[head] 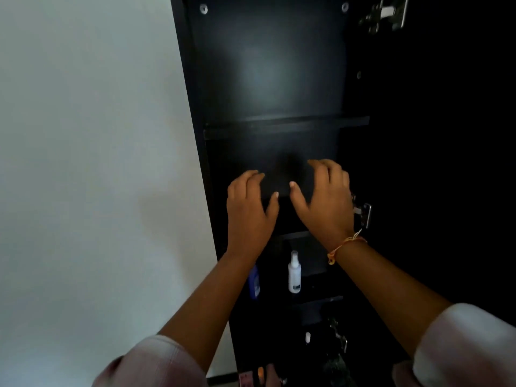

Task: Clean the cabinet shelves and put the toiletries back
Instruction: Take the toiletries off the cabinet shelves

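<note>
1. Black cabinet (195, 113) against a pale wall, its upper shelf (279, 127) running left to right
2. White spray bottle (294, 272) stands upright, nozzle up, on the lower shelf (318, 298), blue bottle (254, 283) just left
3. Left hand (248, 216) and right hand (326, 202) reach in above, fingers curled; can't tell whether they grip anything

Left side is just plain white wall (83, 135) with a faint shadow (167, 219) on it about halfway down. Pale pink sleeves (156, 364) in the bottom corners, an orange thread bracelet (344, 244), and a small pink thing (245, 377) at the bottom edge, too blurry to identify.
</note>
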`<move>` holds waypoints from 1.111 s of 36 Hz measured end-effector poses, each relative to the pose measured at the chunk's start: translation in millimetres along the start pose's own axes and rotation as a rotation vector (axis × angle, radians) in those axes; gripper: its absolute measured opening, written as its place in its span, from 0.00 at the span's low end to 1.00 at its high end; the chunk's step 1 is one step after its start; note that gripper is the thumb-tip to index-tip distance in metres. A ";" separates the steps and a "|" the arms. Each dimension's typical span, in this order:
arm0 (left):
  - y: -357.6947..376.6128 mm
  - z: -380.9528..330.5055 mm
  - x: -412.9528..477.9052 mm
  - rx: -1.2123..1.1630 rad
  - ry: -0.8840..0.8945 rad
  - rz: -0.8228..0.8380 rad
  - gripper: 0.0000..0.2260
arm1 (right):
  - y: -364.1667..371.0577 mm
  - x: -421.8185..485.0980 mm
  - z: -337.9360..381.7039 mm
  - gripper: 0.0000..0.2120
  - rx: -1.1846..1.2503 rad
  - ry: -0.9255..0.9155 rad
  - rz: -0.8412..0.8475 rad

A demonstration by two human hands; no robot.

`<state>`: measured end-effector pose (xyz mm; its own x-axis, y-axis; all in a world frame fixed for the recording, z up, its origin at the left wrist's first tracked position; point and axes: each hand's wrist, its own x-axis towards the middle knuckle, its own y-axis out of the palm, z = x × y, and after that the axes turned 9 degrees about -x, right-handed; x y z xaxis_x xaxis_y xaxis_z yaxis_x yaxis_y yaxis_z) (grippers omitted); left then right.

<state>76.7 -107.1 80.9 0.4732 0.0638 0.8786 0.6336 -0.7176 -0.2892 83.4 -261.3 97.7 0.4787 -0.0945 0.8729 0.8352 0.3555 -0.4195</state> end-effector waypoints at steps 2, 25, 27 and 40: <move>5.9 7.5 -26.0 -0.032 -0.020 0.069 0.17 | 12.0 -27.4 -6.8 0.24 0.014 -0.008 0.068; 68.0 118.7 -160.3 0.167 -0.508 0.615 0.33 | 138.5 -153.1 -72.9 0.31 -0.013 0.117 0.822; 67.8 119.8 -158.4 0.162 -0.504 0.583 0.31 | 143.7 -150.3 -75.6 0.32 -0.014 0.103 0.831; 70.2 125.9 -169.8 0.065 -0.449 0.494 0.13 | 151.7 -168.9 -78.0 0.19 0.267 0.332 0.792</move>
<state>117.9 -81.0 -136.4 0.9169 0.0310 0.3978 0.3063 -0.6938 -0.6518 150.4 -263.9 -132.9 0.9758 0.0209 0.2177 0.1559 0.6311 -0.7598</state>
